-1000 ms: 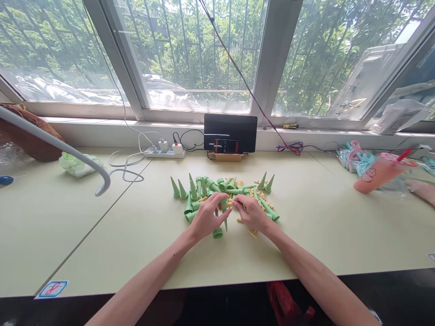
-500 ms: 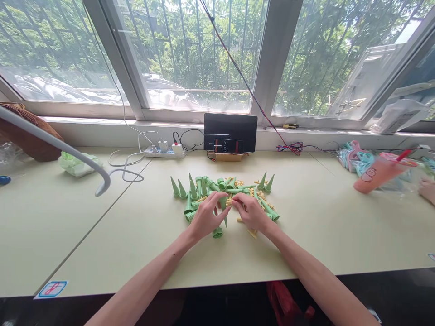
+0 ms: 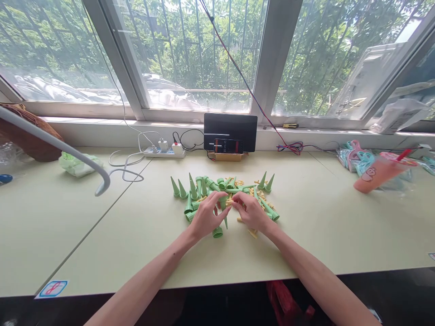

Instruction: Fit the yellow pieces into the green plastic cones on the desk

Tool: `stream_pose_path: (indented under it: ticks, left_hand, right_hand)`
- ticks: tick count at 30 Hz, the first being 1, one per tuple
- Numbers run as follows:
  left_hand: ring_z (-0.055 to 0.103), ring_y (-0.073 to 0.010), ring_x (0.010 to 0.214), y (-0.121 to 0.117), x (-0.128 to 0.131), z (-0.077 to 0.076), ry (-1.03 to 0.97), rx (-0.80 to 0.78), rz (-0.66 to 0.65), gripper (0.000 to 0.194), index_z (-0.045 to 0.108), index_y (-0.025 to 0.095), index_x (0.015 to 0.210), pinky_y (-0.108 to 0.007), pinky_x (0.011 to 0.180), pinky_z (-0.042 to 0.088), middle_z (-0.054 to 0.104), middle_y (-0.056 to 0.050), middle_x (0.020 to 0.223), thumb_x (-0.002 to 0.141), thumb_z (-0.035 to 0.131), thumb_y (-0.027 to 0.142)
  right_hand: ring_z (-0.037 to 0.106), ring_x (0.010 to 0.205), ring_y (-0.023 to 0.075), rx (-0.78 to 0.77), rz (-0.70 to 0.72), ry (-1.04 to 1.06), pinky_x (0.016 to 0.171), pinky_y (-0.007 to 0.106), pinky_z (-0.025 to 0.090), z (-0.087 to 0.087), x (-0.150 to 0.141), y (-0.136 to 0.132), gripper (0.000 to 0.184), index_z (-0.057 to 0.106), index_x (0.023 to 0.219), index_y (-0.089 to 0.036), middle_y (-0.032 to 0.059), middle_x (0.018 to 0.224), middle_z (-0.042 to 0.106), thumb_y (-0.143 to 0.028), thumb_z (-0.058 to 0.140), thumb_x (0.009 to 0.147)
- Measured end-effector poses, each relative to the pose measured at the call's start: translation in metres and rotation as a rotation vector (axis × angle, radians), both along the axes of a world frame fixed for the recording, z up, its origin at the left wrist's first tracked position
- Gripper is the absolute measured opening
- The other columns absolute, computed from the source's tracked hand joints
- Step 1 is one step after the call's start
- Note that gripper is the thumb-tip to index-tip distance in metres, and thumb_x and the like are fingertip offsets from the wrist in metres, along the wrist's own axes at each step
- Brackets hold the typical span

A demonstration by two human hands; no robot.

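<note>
My left hand [image 3: 208,213] is closed on a green plastic cone spike [image 3: 224,213], whose point is angled down toward me. Close beside it, my right hand [image 3: 250,211] pinches a small yellow plastic piece [image 3: 229,203] against the side of the spike; the fingers partly cover the contact. Around both hands lies a pile of green spikes [image 3: 270,210] mixed with small yellow pieces [image 3: 252,233]. Several spikes [image 3: 193,188] stand upright at the pile's left, and two more spikes [image 3: 269,183] at its back right. A green cap-like ring [image 3: 217,232] lies in front of my left hand.
Behind the pile a phone [image 3: 228,146] leans on a dark tablet [image 3: 231,129]. A power strip [image 3: 165,153] with cables is at the back left, a grey curved arm [image 3: 84,158] nearer. At right are a pink cup [image 3: 382,173] with a straw and bagged pastel items [image 3: 356,156].
My hands hold nearly the same pose, with the spike and yellow piece still between them. Another person's hand at the right edge has gone out of view.
</note>
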State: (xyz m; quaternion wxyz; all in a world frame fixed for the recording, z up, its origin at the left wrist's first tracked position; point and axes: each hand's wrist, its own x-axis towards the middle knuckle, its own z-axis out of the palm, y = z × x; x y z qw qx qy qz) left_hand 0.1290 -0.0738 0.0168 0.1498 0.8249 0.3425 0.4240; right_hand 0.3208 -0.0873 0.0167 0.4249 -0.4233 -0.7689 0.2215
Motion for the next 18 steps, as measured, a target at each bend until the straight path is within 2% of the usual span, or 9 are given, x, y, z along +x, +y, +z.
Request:
stream_pose_path:
  ticks: [18]
  left_hand:
    - [0.057,-0.0083,0.061,-0.0003,0.0003,-0.001,0.003,-0.009,-0.008,0.025,0.055,0.023,0.112,-0.022,0.056,0.054,0.062,-0.003,0.098,0.089,0.063,0.025]
  right_hand:
    - [0.046,0.062,0.0145,0.041,-0.014,-0.051,0.06,0.026,0.038,-0.0056,0.0014,0.003,0.014,0.055,0.085,-0.02,0.0005,0.072,0.056,-0.024,0.047,0.095]
